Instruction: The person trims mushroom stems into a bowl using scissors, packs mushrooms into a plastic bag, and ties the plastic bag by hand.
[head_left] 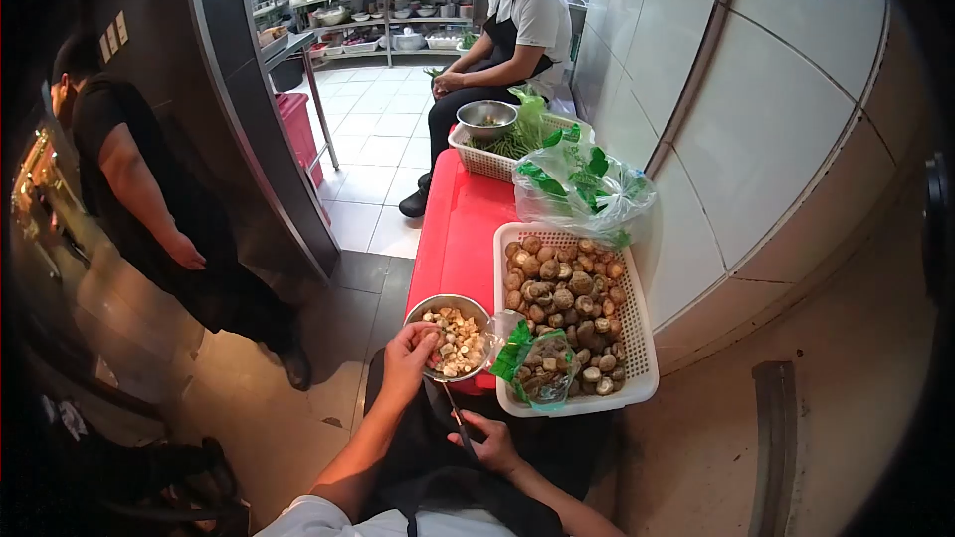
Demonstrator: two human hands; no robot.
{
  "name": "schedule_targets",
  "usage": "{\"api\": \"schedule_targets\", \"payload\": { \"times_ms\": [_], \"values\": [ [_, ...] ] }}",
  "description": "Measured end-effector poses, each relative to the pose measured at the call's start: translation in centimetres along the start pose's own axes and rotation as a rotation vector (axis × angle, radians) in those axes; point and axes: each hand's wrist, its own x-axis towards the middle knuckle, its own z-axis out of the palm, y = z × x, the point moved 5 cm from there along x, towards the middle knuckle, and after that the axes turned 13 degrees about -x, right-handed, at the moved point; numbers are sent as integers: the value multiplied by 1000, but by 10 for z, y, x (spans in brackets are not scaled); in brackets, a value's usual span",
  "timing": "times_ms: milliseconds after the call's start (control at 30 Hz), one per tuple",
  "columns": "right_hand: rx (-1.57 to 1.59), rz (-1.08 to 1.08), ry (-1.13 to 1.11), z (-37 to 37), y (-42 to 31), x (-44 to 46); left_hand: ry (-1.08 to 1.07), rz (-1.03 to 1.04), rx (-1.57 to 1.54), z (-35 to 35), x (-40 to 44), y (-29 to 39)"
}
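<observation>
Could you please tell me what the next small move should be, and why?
I'd probably ease the knife slightly back before the left hand leaves the steel bowl: the blade in the right hand points up at the rim, near those fingers.

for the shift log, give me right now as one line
left hand: at bowl of mushroom pieces | right hand: holding knife | basket of mushrooms: beside bowl

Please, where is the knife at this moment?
In the head view, the knife is in the right hand, its tip close to the near rim of the metal bowl.
</observation>
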Motion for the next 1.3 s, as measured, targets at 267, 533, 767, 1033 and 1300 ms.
{"api": "schedule_targets", "payload": {
  "times_ms": [267, 533, 767, 1033, 1300],
  "values": [
    [21, 48, -8, -3, 0, -1, 10, 35, 94, 15, 2, -3],
    [-13, 38, 18, 0, -4, 3, 74, -17, -98, 1, 4, 13],
    [134, 65, 8, -2, -39, 29, 83, -27, -209, -16, 11, 17],
    [437, 237, 130, -18, -90, 83, -77, -110, -504, -3, 24, 48],
    [-391, -28, 314, -42, -124, 85, -129, -126, -502, 10, 16, 47]
  ]
}}
